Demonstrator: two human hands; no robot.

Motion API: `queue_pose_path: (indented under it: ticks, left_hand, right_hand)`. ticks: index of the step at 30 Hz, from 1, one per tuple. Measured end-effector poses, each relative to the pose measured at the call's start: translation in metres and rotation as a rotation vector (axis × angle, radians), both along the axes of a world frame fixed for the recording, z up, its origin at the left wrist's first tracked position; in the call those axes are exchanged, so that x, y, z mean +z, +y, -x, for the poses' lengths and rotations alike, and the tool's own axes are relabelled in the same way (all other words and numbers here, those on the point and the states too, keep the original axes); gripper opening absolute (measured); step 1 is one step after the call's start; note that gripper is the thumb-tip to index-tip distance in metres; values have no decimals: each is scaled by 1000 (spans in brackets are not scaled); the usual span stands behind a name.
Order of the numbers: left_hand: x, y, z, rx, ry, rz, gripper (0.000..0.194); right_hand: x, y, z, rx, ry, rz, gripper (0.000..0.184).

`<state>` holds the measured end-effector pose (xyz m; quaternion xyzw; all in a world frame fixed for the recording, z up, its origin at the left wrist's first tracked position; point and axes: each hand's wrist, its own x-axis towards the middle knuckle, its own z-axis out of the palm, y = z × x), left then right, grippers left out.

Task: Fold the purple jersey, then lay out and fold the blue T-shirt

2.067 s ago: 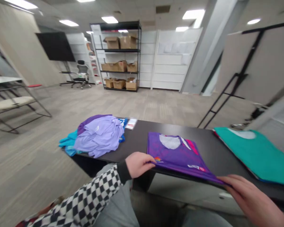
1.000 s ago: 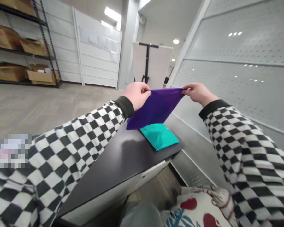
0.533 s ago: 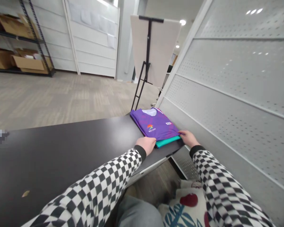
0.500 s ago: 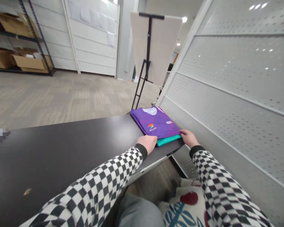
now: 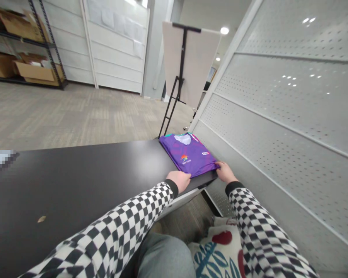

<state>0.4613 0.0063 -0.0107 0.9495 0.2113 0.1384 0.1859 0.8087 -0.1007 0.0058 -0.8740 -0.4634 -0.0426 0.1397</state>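
A folded purple shirt (image 5: 188, 154) with a white inner neck and a small orange-green logo lies at the right end of the dark table (image 5: 118, 170). Beneath it a teal garment (image 5: 168, 135) shows only as a thin strip at the far edge. My left hand (image 5: 179, 180) pinches the shirt's near left corner. At the near right corner, the fingers of my right hand (image 5: 224, 172) are closed on the same shirt. The near edge of the shirt runs between both hands, low against the tabletop.
A grey perforated partition (image 5: 278, 116) rises close on the right. Behind the table stands a black easel (image 5: 181, 73) with a white board. Shelving with cardboard boxes (image 5: 36, 71) is at the far left. A small leaf-like scrap (image 5: 41, 219) lies on the table.
Both hands have drawn the shirt's near edge toward me and down. The teal garment's near edge is now covered, and a teal strip shows at the far edge instead.
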Motion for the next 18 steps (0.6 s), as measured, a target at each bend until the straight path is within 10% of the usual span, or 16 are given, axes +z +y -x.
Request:
queue_pose_path:
  ticks: [4,8,18]
  left_hand:
    - [-14,-7,56,-102,-130,-2,52]
    - [-31,-2,161,-152,-235,72,49]
    - [-2,8,456,552,-316,66,37]
  right_hand:
    - [10,6,48,37,-103,-5,74]
    - [8,30,134,405,-168,-128,61]
    - [-52,163,400,1006,77,-315,43]
